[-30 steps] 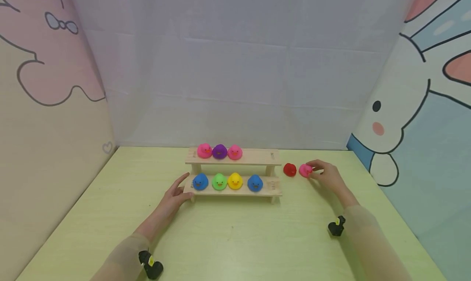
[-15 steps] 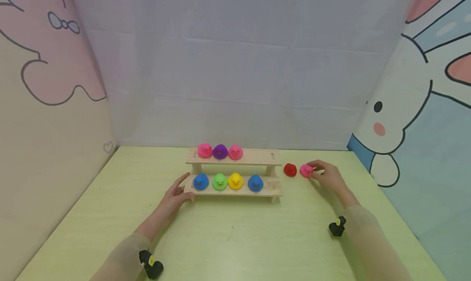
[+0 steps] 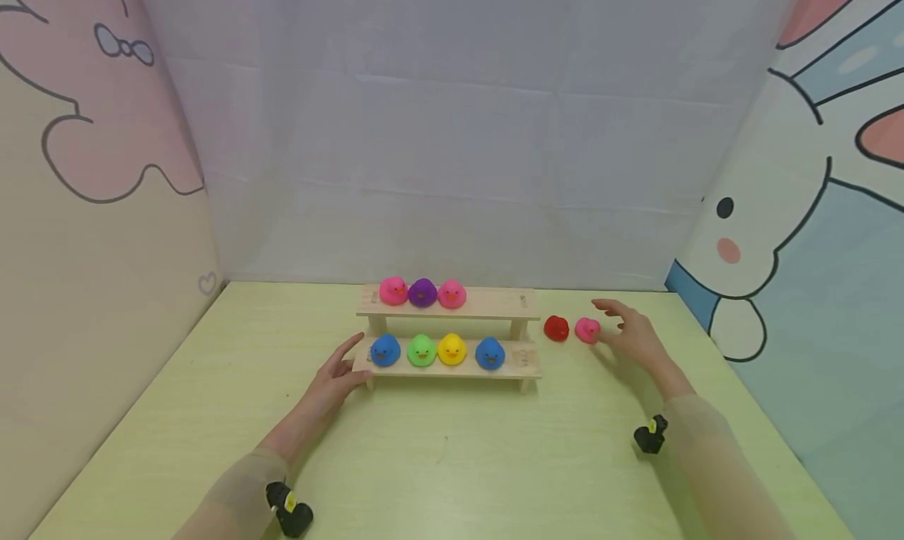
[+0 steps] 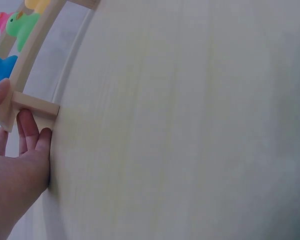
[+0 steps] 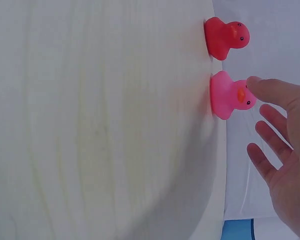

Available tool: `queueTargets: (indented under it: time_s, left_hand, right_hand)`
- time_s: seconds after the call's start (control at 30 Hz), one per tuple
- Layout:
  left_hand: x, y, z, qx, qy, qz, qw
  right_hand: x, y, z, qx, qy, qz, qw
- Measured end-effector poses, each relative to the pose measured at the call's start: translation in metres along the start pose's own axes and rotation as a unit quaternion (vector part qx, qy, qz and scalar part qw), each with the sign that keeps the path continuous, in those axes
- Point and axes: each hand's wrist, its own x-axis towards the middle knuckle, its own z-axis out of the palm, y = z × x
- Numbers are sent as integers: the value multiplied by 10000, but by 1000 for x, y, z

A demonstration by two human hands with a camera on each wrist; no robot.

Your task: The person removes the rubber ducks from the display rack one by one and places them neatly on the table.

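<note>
Left hand (image 3: 337,377) grips the left end of a two-tier wooden rack (image 3: 487,302); right hand (image 3: 631,338), spread wide, is at a loose pink rubber duck (image 3: 585,330)
The right thumb is by the loose duck's head; whether it touches, I cannot tell. That duck stands upright on the desk (image 3: 452,461), right of the rack, with a red duck (image 3: 555,328) between them. The rack carries, on top from the left, a pink duck (image 3: 392,290), a purple duck (image 3: 422,293) and a second pink duck (image 3: 451,294); below, a blue duck (image 3: 384,350), a green duck (image 3: 421,351), a yellow duck (image 3: 452,349) and, past a gap, another blue duck (image 3: 490,353)
</note>
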Motion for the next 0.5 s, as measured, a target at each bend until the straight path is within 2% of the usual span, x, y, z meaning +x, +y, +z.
queueTargets:
  time_s: [0.27,0.5]
  left_hand:
    - [2,-2,0,-65,77,-37,9999]
    - [1,-2,0,22,91,-19,10000]
  right_hand:
    - [3,-6,-6,-43,122,-156,9998]
    - [8,-17,-7,88,325,-479,9983]
